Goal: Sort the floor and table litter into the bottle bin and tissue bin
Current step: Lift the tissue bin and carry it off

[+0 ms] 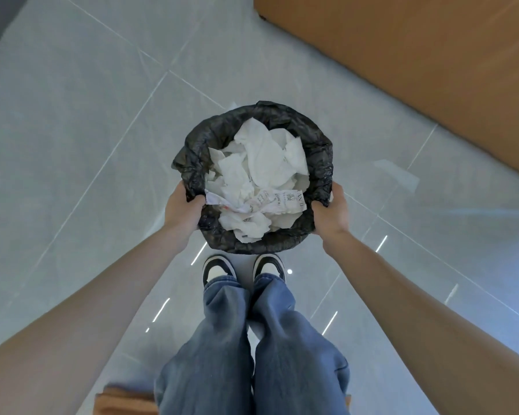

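Observation:
A round tissue bin (321, 151) lined with a black plastic bag is in the middle of the head view, in front of my feet. It is filled with crumpled white tissues (261, 163) and a crumpled printed receipt (270, 202) near its front. My left hand (183, 209) grips the rim on the left side. My right hand (333, 211) grips the rim on the right side. I cannot tell whether the bin rests on the floor or is lifted. No bottle or bottle bin is in view.
A brown table top (417, 70) fills the upper right corner. Grey glossy floor tiles (72, 130) surround the bin. My shoes (219, 269) and jeans legs stand just behind it. An orange-brown object (123, 401) sits at the bottom edge, left of my legs.

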Motion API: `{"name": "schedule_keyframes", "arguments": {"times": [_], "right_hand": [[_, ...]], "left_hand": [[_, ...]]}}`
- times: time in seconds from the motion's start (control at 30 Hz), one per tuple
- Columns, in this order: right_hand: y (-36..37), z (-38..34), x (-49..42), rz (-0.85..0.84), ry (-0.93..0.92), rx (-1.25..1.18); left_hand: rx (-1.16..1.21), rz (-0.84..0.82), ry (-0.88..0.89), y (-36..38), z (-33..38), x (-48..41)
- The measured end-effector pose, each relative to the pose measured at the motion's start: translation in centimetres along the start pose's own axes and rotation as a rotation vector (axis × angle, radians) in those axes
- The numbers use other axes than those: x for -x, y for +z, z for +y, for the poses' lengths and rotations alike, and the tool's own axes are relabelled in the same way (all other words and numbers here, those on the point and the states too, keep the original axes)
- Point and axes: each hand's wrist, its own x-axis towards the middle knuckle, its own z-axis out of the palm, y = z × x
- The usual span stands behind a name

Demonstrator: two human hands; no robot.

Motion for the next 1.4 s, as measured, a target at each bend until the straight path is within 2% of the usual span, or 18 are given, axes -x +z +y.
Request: {"name": "schedule_keyframes", "arguments": {"times": [0.43, 0.6, 0.73, 1.0, 1.2, 1.4], "right_hand": [[-15.1, -13.6, 23.0, 0.046, -0.015, -0.178], [-20.0, -14.9, 30.2, 0.113, -0.032, -0.305], [-24.0, -14.0, 33.9, 0.198, -0.031, -0.427], [-34.6, -9.0, 38.1, 0.403, -0.024, -0.572], [-45.2, -3.0, 38.6, 0.601, -0.025, -0.669], [-55.8, 4.1, 39.3, 0.797, 0.052, -0.672]], "left_hand": [[-0.046, -0.115, 0.196, -6.6, 15.8, 24.2], [-0.146, -0.215, 0.335, -7.7, 19.6, 31.4], [-0.256, -0.327, 0.513, -6.5, 21.8, 34.9], [-0.443, -0.485, 0.841, 3.5, 25.2, 46.0], [-0.573, -0.643, 0.899, 16.1, 25.2, 52.0], [-0.643, -0.752, 0.941, 30.6, 23.5, 58.7]]}}
